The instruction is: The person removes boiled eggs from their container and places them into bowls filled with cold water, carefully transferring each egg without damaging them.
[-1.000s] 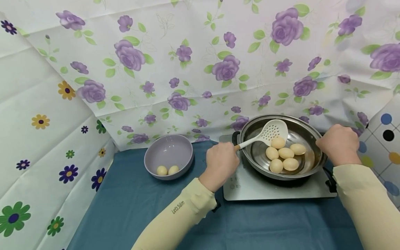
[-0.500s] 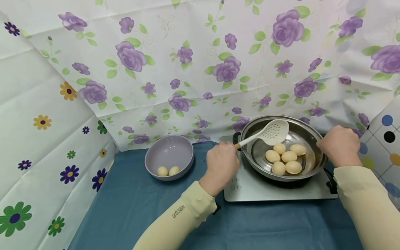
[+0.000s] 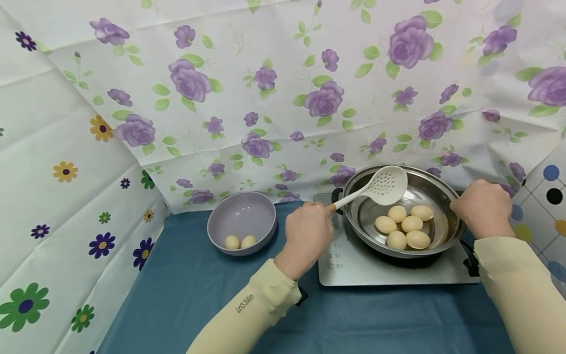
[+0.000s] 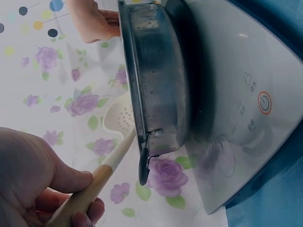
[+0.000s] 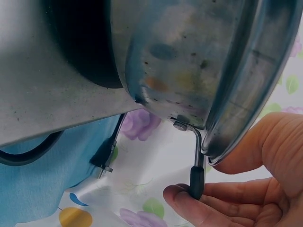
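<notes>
My left hand (image 3: 308, 236) grips the wooden handle (image 4: 90, 191) of a white slotted spoon (image 3: 383, 186). The spoon's perforated head is over the far side of a steel pan (image 3: 364, 236), apart from the eggs. Several pale eggs (image 3: 412, 223) lie clustered in the pan, with nothing on the spoon. My right hand (image 3: 483, 209) holds the pan's right side; in the right wrist view its fingers curl under the black side handle (image 5: 197, 182), with the thumb (image 5: 241, 158) against the rim. Two eggs (image 3: 248, 241) sit in a lilac bowl (image 3: 240, 216) left of the pan.
The pan stands on a silver induction cooktop (image 3: 353, 273), whose lit power button (image 4: 264, 102) shows in the left wrist view. A black cable with a plug (image 5: 105, 158) hangs by its right side. Blue cloth (image 3: 212, 305) covers the table; flowered sheeting (image 3: 283, 93) rises behind.
The slotted spoon has risen off the eggs toward the pan's far rim, and my left hand has shifted slightly left. The eggs have rolled a little. My right hand keeps its hold.
</notes>
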A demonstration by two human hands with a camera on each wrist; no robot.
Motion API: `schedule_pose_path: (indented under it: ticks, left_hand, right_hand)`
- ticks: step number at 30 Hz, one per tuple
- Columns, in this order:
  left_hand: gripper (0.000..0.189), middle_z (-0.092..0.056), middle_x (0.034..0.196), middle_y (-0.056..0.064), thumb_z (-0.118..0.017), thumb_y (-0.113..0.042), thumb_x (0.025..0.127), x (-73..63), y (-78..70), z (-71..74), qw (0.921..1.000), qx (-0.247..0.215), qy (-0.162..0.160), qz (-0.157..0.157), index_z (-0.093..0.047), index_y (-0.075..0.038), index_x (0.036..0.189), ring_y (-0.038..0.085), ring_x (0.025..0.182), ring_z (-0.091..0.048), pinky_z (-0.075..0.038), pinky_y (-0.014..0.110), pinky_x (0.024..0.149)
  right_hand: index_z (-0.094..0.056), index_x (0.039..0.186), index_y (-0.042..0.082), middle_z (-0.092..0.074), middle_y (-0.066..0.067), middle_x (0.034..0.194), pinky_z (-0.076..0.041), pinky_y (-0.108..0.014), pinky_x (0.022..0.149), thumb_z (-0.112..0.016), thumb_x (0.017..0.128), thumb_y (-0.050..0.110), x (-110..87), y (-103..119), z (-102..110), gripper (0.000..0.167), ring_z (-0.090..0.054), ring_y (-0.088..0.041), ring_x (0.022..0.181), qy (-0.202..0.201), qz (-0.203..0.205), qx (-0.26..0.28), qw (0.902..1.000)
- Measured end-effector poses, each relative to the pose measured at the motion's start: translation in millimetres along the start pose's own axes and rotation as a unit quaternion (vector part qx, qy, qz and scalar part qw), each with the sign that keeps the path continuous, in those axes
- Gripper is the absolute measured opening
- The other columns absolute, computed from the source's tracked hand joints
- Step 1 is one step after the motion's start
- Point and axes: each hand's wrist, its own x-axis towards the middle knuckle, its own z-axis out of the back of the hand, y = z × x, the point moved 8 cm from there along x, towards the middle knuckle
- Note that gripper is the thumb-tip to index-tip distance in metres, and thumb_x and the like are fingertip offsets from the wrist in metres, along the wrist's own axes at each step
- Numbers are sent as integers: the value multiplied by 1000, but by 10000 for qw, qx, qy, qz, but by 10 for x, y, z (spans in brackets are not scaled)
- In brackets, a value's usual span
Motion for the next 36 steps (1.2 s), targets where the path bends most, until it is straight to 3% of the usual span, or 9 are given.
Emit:
schedule_pose_path:
  ticks: [12, 19, 25, 32, 36]
  left_hand:
    - [30, -42, 49, -1, -57, -37, 91, -42, 126, 31, 9986, -418, 304, 108, -62, -16, 70, 13, 34, -39, -27, 26, 29]
    - [37, -43, 46, 0, -53, -42, 93, -47, 276, 49, 9862, -1360, 803, 493, -59, -19, 64, 15, 33, -38, -24, 26, 29]
    - [29, -47, 48, -1, -55, -36, 93, -74, 433, 175, 9838, -1592, 667, 492, -65, -18, 73, 14, 35, -40, -26, 26, 30]
    - [25, -52, 54, -1, -57, -35, 92, -166, 716, 266, 9782, -1822, 632, 777, -69, -16, 82, 15, 39, -44, -32, 28, 34]
    - [27, -50, 51, 0, -56, -37, 92, -236, 902, 319, 9771, -1826, 579, 931, -67, -18, 76, 16, 38, -42, -27, 26, 33]
  right_hand:
    - [-58, 75, -9, -55, -29, 71, -42, -38, 41, -60, 79, 32, -12, 14, -5, 41, -54, -36, 60, 70, -13, -83, 9999]
    - [-58, 78, -11, -55, -31, 71, -43, -39, 41, -60, 79, 31, -5, 12, -5, 43, -54, -38, 60, 50, -22, -110, 9999]
    - [-59, 78, -12, -55, -29, 70, -42, -39, 41, -60, 79, 32, -1, 14, 0, 44, -54, -37, 59, 27, 33, -136, 9999]
    - [-57, 67, -3, -55, -22, 63, -39, -36, 41, -58, 80, 30, -18, 39, -20, 36, -52, -32, 55, 57, 104, -102, 9999]
    - [-55, 64, -1, -54, -22, 63, -39, -36, 40, -57, 79, 29, -23, 41, -2, 34, -52, -32, 55, -7, 158, -101, 9998]
